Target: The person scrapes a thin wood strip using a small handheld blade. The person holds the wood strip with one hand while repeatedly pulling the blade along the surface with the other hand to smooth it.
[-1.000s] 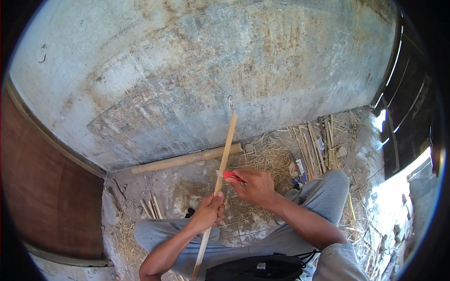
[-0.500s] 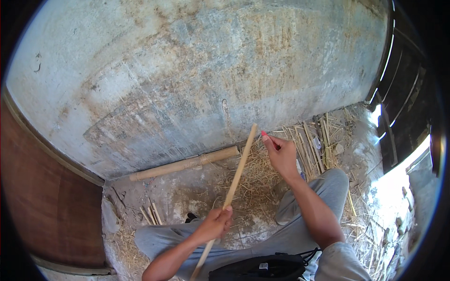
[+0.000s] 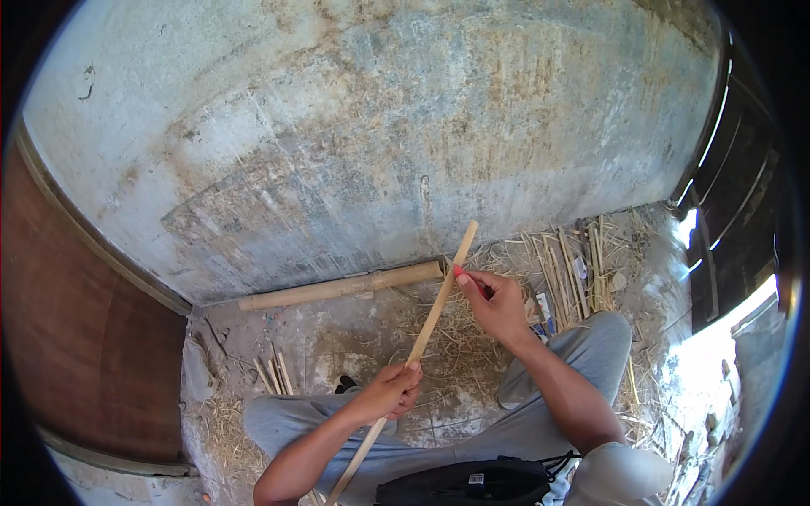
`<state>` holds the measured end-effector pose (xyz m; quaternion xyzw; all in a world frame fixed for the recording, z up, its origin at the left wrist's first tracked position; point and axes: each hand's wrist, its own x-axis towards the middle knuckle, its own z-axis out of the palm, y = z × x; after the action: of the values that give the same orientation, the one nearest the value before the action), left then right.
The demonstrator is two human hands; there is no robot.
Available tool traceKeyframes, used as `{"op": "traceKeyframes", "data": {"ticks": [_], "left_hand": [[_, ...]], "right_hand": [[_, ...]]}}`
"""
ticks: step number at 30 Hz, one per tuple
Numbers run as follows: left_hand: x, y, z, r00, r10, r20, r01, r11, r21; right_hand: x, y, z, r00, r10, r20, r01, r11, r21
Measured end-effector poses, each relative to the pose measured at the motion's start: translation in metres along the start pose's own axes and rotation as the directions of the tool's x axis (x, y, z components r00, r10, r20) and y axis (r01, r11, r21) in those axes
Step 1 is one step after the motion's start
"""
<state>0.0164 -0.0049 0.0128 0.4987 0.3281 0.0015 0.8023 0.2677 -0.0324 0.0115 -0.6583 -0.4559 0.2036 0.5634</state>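
A long, flat bamboo strip (image 3: 432, 319) slants across the middle, its upper end near the wall and its lower end over my lap. My left hand (image 3: 390, 395) is wrapped round it below its middle. Pinched in the fingers of my right hand (image 3: 496, 305) is a small red object (image 3: 458, 271), mostly covered, so its kind is unclear. Its red tip is at the strip's right edge, a little below the upper end; whether it touches cannot be made out.
A thick bamboo pole (image 3: 342, 287) lies along the foot of the stained wall (image 3: 371, 135). Several split bamboo sticks (image 3: 567, 274) and shavings (image 3: 460, 337) cover the floor at right. Thinner sticks (image 3: 275, 375) lie by my left knee. A black bag (image 3: 464, 482) rests at my waist.
My right hand has moved down and left, bringing the red object from beside the strip's upper end to its right edge. My left hand still grips the strip.
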Motion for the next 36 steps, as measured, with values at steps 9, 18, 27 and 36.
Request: {"op": "traceKeyframes", "data": {"ticks": [9, 18, 27, 36], "left_hand": [[0.003, 0.0, 0.002, 1.0, -0.025, 0.007, 0.025, 1.0, 0.001], [0.004, 0.001, 0.005, 1.0, -0.021, -0.02, 0.021, 1.0, 0.005], [0.0, 0.007, 0.004, 0.999, -0.034, -0.021, 0.033, 0.998, -0.06], [0.002, 0.009, -0.006, 0.996, 0.025, -0.085, -0.039, 0.985, -0.171]], "right_hand": [[-0.008, 0.001, 0.001, 0.996, 0.061, 0.07, -0.065, 0.997, 0.048], [-0.014, 0.002, 0.008, 0.983, 0.088, 0.163, -0.098, 0.994, 0.052], [-0.027, -0.011, 0.011, 0.972, -0.122, 0.198, 0.156, 0.974, -0.166], [-0.05, -0.007, 0.019, 0.887, -0.338, 0.315, 0.446, 0.804, -0.392]]}}
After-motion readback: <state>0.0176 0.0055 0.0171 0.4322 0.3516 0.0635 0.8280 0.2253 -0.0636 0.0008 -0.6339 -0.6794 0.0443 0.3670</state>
